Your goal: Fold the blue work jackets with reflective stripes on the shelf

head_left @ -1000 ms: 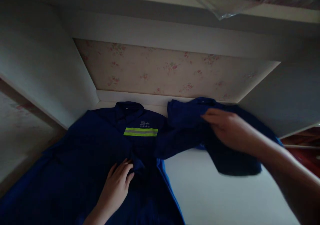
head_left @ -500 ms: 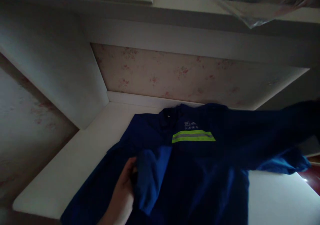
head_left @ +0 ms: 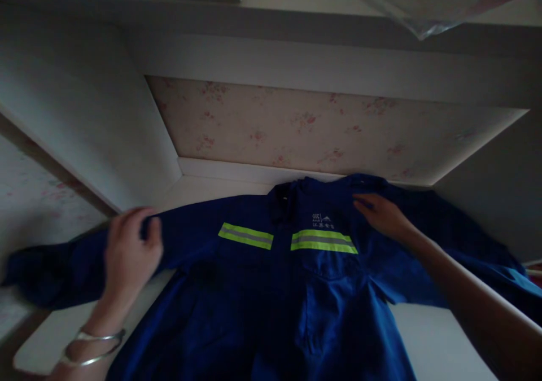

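Observation:
A dark blue work jacket [head_left: 296, 296] with two yellow-green reflective bands on the chest lies front up on a white table [head_left: 427, 341]. Its collar points toward the back wall and both sleeves are spread sideways. My left hand [head_left: 129, 254], with thin metal bangles on the wrist, grips the left sleeve near the shoulder. The sleeve's end hangs past the table's left edge. My right hand [head_left: 381, 217] rests flat on the jacket's right shoulder, fingers together and pointing at the collar.
The table sits in a white alcove with floral wallpaper [head_left: 322, 127] at the back and white side walls close on both sides. A shelf overhead carries clear plastic sheeting [head_left: 423, 14]. Dark red flooring shows at the far right.
The jacket's left front and sleeve, folded over the chest before, are now spread out to the left, showing a second reflective band. My right hand has come back onto the right shoulder.

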Demonstrator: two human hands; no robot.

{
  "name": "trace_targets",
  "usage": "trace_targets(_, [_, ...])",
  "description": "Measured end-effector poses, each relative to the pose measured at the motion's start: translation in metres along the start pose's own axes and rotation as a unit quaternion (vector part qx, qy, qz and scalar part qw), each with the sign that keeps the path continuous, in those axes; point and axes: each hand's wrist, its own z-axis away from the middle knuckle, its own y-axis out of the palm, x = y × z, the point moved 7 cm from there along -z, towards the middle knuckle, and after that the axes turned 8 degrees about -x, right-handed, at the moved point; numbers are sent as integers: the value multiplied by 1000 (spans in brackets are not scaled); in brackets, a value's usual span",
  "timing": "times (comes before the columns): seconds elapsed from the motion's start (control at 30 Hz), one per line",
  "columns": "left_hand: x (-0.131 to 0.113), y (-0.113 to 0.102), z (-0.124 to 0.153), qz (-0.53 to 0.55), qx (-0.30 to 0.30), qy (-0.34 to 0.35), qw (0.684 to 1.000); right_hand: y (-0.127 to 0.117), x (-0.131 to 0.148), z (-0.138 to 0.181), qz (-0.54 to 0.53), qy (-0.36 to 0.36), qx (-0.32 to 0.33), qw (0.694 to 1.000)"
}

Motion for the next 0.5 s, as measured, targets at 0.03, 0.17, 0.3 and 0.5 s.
trace_targets(0.03, [-10,22,8,-6,-11,1,1000,11,16,-6,-10,0,14,1000])
trace_targets(0.17, [-44,136,29,-1,161,38,986,44,79,-25,-32,-7,44,998])
trace_targets(0.3, [-37,198,24,-38,233,35,971,67,138,-28,-22,-34,81,996])
trace_targets(0.5, [36,205,24,-113,295,-33,948,108,181,-30,55,-86,165,981])
